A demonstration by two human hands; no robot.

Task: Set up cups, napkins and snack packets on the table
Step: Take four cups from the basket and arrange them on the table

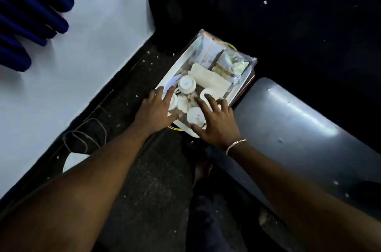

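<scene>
A white tray point(181, 59) sits low in front of me, beside a grey table. It holds several white cups, one lying on its side point(186, 84) and another upside down point(195, 117). Folded cream napkins point(208, 78) lie in the middle, with snack packets point(212, 51) in clear wrap at the far end. My left hand point(154, 111) rests with fingers spread over the tray's near left corner and the cups there. Spread over the near right cups is my right hand point(216, 121), its thumb against the upside-down cup. Neither hand visibly grips anything.
The grey table top point(299, 128) lies to the right of the tray. A white wall point(82, 45) and blue curtain point(26, 10) are on the left. A looped cable point(82, 138) lies on the dark floor, and dark furniture is beyond the tray.
</scene>
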